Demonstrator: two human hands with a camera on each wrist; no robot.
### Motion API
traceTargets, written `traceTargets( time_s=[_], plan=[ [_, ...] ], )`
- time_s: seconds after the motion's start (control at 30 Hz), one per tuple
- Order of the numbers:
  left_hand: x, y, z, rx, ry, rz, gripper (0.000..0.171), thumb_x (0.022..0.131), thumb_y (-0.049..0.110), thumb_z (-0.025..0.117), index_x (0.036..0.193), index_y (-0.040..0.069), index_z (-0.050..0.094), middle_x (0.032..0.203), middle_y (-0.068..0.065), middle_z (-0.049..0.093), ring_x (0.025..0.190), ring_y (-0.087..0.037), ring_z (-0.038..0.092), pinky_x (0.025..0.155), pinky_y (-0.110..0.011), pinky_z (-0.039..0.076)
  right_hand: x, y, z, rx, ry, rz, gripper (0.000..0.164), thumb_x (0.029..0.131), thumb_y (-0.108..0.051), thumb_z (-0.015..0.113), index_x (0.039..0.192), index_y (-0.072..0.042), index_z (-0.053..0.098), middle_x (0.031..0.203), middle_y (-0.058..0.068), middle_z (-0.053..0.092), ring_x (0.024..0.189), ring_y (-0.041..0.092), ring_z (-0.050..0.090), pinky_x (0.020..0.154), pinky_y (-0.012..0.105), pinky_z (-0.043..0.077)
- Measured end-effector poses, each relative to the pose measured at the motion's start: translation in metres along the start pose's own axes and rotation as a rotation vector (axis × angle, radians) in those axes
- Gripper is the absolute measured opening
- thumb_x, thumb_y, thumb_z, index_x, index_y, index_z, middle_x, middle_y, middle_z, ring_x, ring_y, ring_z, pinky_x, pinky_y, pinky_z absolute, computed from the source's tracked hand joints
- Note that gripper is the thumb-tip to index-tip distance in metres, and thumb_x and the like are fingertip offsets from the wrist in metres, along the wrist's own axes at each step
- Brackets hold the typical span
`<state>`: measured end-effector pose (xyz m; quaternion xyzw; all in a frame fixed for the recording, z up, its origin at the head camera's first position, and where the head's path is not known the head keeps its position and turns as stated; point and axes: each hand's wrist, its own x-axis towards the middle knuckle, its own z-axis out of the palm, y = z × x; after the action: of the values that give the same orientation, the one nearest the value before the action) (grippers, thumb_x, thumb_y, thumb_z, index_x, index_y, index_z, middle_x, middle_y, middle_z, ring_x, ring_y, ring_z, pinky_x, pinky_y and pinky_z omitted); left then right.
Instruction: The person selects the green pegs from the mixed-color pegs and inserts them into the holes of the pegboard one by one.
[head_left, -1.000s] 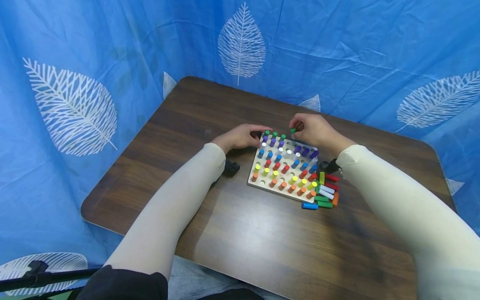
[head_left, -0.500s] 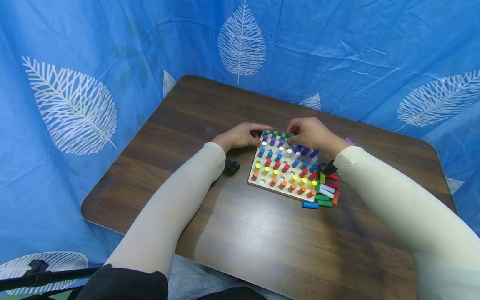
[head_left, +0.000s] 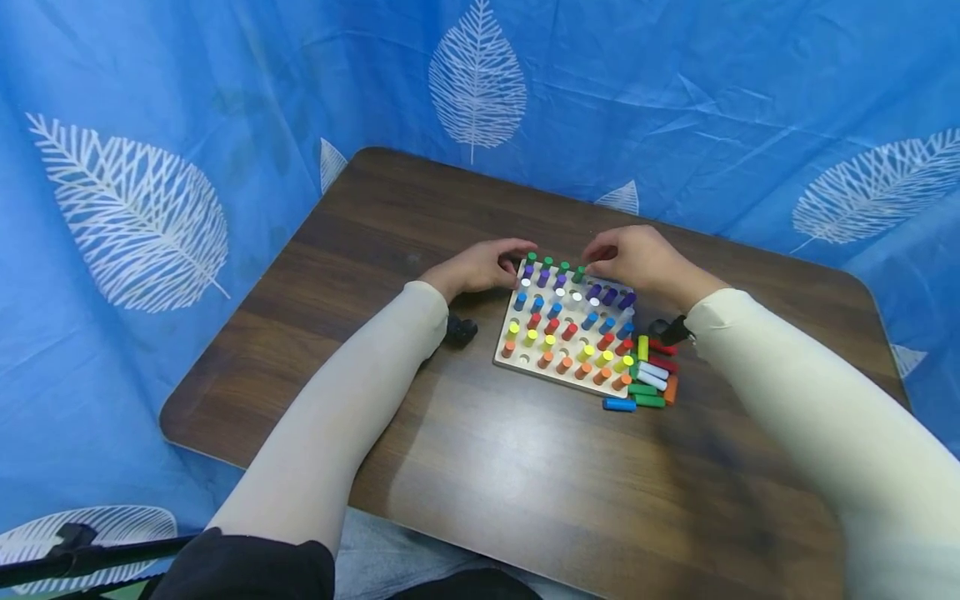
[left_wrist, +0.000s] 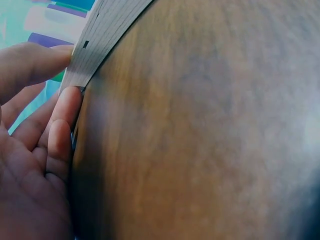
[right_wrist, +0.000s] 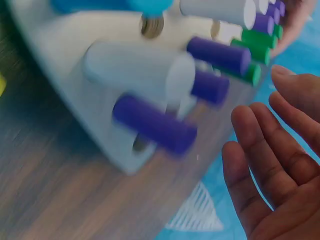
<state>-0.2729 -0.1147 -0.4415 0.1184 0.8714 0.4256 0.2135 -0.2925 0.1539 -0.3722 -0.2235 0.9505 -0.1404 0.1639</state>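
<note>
A pale wooden pegboard (head_left: 536, 370) bears rows of coloured pegs: green along the far edge, then purple, white, blue, red, yellow and orange. My left hand (head_left: 476, 267) holds its far left corner; in the left wrist view the thumb (left_wrist: 35, 65) lies at the board's edge (left_wrist: 107, 37) with fingertips against the side. Beyond the far edge is my right hand (head_left: 645, 257), beside the last green peg (head_left: 579, 273), which stands in the board. Its fingers (right_wrist: 245, 125) are loosely bent with nothing between them in the right wrist view, apart from the purple pegs (right_wrist: 155, 125).
Loose pegs lie by the board's right side: a blue peg (head_left: 619, 405), an orange peg (head_left: 671, 389), plus white, green, red and yellow ones. The brown table (head_left: 480, 483) runs back to a blue leaf-print curtain (head_left: 660, 92).
My right hand brought a green peg to the far row, set it in a hole beside the other green pegs, let go and drew back right. My left hand stayed at the corner.
</note>
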Motion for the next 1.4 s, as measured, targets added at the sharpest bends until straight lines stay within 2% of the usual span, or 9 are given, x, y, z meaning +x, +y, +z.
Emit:
traceTargets(
  time_s=[0.13, 0.23, 0.3, 0.47, 0.63, 0.77, 0.93, 1.2, 1.4],
  plan=[
    [0.002, 0.003, 0.003, -0.002, -0.025, 0.004, 0.069, 0.087, 0.024, 0.073, 0.145, 0.04, 0.04, 0.139, 0.005, 0.047, 0.102, -0.017, 0.054, 0.092, -0.031, 0.047, -0.028, 0.02, -0.012, -0.024, 0.019, 0.055, 0.027, 0.093, -0.036, 0.064, 0.11, -0.017, 0.074, 0.114, 0.006, 0.069, 0.1, 0.025, 0.06, 0.082, 0.045, 0.047],
    [0.002, 0.003, 0.003, 0.014, -0.014, 0.003, 0.069, 0.087, 0.025, 0.073, 0.145, 0.041, 0.039, 0.139, 0.005, 0.048, 0.102, -0.017, 0.054, 0.093, -0.032, 0.048, -0.051, 0.031, -0.015, -0.035, 0.028, 0.083, 0.026, 0.093, -0.036, 0.064, 0.105, -0.017, 0.076, 0.113, 0.008, 0.069, 0.102, 0.027, 0.06, 0.083, 0.047, 0.047],
    [0.002, 0.002, 0.002, 0.023, 0.003, -0.002, 0.069, 0.087, 0.024, 0.073, 0.145, 0.042, 0.039, 0.137, 0.005, 0.049, 0.102, -0.017, 0.054, 0.094, -0.032, 0.048, -0.066, 0.038, -0.012, -0.041, 0.042, 0.067, 0.024, 0.093, -0.034, 0.064, 0.104, -0.018, 0.077, 0.112, 0.008, 0.07, 0.104, 0.027, 0.061, 0.085, 0.049, 0.047],
    [0.003, 0.003, 0.003, 0.016, -0.012, 0.001, 0.069, 0.088, 0.023, 0.072, 0.146, 0.042, 0.038, 0.14, 0.004, 0.047, 0.104, -0.018, 0.053, 0.095, -0.034, 0.047, -0.104, 0.046, 0.005, -0.062, 0.066, -0.003, 0.02, 0.091, -0.031, 0.068, 0.105, -0.019, 0.077, 0.113, 0.006, 0.071, 0.107, 0.027, 0.063, 0.088, 0.05, 0.047],
    [0.003, 0.004, 0.004, 0.026, -0.006, 0.01, 0.068, 0.089, 0.023, 0.071, 0.146, 0.043, 0.038, 0.143, 0.005, 0.045, 0.103, -0.018, 0.052, 0.094, -0.034, 0.047, -0.129, 0.04, 0.03, -0.109, 0.082, -0.017, 0.034, 0.083, -0.034, 0.076, 0.113, -0.018, 0.072, 0.116, 0.006, 0.069, 0.11, 0.026, 0.055, 0.087, 0.05, 0.047],
    [0.003, 0.003, 0.003, 0.034, -0.002, -0.01, 0.069, 0.089, 0.023, 0.071, 0.145, 0.045, 0.038, 0.144, 0.006, 0.045, 0.104, -0.017, 0.052, 0.095, -0.034, 0.047, -0.139, 0.037, 0.05, -0.08, 0.101, 0.009, 0.047, 0.078, -0.036, 0.081, 0.115, -0.012, 0.067, 0.113, 0.008, 0.066, 0.105, 0.027, 0.051, 0.085, 0.048, 0.048],
    [0.002, 0.002, 0.001, 0.029, -0.003, -0.011, 0.067, 0.089, 0.024, 0.071, 0.144, 0.045, 0.039, 0.144, 0.006, 0.045, 0.105, -0.018, 0.052, 0.095, -0.036, 0.047, -0.144, 0.037, 0.066, -0.001, 0.132, 0.078, 0.046, 0.078, -0.039, 0.08, 0.112, -0.014, 0.063, 0.112, 0.008, 0.063, 0.105, 0.028, 0.049, 0.087, 0.05, 0.046],
    [0.002, 0.002, 0.002, 0.021, -0.008, -0.014, 0.066, 0.089, 0.023, 0.071, 0.144, 0.042, 0.041, 0.141, 0.005, 0.047, 0.105, -0.018, 0.052, 0.094, -0.035, 0.047, -0.142, 0.036, 0.074, -0.005, 0.198, 0.056, 0.04, 0.078, -0.042, 0.08, 0.105, -0.016, 0.064, 0.113, 0.009, 0.063, 0.114, 0.031, 0.047, 0.098, 0.056, 0.035],
    [0.003, 0.002, 0.002, 0.028, -0.011, -0.013, 0.066, 0.089, 0.024, 0.071, 0.144, 0.041, 0.041, 0.14, 0.005, 0.047, 0.104, -0.018, 0.053, 0.091, -0.034, 0.048, -0.138, 0.041, 0.074, -0.053, 0.246, 0.01, 0.04, 0.076, -0.042, 0.081, 0.102, -0.016, 0.068, 0.107, 0.006, 0.067, 0.109, 0.027, 0.048, 0.093, 0.051, 0.036]
  ],
)
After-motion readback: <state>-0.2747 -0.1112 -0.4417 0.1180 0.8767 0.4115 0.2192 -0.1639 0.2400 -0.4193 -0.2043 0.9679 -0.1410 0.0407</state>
